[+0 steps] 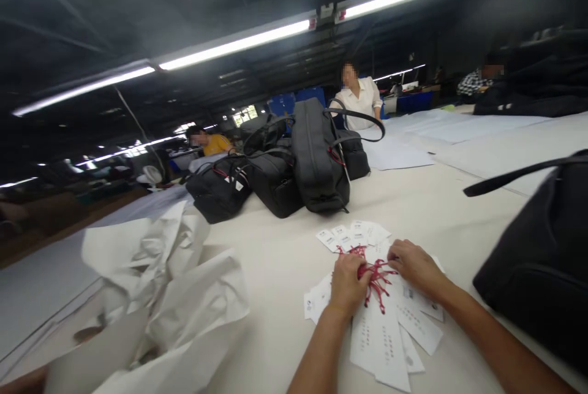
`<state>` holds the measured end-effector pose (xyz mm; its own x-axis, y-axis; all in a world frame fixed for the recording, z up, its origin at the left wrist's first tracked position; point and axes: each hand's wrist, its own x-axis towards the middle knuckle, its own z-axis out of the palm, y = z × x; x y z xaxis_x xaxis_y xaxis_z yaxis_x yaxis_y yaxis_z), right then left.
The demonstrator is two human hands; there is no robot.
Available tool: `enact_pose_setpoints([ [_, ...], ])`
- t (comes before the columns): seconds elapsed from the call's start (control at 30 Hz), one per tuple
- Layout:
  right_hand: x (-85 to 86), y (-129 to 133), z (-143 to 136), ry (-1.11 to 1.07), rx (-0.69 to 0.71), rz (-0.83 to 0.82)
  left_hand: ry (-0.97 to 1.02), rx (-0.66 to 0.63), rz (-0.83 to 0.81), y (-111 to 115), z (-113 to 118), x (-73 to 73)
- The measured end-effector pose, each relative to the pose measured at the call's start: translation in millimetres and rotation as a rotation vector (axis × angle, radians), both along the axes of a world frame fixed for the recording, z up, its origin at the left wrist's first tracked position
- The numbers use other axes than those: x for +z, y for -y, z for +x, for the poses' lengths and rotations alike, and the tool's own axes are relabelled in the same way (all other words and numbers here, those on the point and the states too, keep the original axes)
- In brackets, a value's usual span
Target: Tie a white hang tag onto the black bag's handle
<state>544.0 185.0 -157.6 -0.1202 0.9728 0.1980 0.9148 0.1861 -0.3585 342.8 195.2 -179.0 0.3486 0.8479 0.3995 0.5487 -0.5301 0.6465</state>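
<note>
White printed hang tags (381,345) are fanned out on the pale table, their red strings (379,287) gathered at the centre. My left hand (348,284) is closed over the bunch of strings, thumb and fingers pressed together on it. From the other side, my right hand (413,266) pinches at a red string near the middle of the fan; its fingertips partly hide what they grip. Smaller white tags (353,234) with dark print spread out just beyond my hands. Some tags lie partly under my wrists.
Several black bags (321,155) with looped handles stand beyond the tags. Another black bag (542,265) is close on my right. Crumpled white paper (179,296) lies at the left. White sheets (487,136) cover the far right table. People, one in a white shirt (361,103), are farther back.
</note>
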Motion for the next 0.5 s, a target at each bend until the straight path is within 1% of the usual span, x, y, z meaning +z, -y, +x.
enact_pose_setpoints([
  [0.13,-14.8,-7.1,3.7,0.032,0.064,0.052,0.004,0.018,0.014,1.1,2.3,-2.2],
  [0.23,-29.2,-13.6,6.1,0.084,0.101,0.14,0.02,0.031,0.001,1.7,3.9,-3.6],
  [0.3,-35.8,-17.1,6.3,0.058,0.109,0.213,0.027,0.034,-0.004,2.1,4.3,-4.8],
  [0.4,-37.5,-19.3,4.0,-0.032,0.17,0.342,0.042,0.043,-0.006,2.4,5.0,-6.6],
  [0.5,-30.9,-16.9,0.2,-0.068,0.233,0.438,0.064,0.067,-0.002,2.4,6.3,-7.9],
])
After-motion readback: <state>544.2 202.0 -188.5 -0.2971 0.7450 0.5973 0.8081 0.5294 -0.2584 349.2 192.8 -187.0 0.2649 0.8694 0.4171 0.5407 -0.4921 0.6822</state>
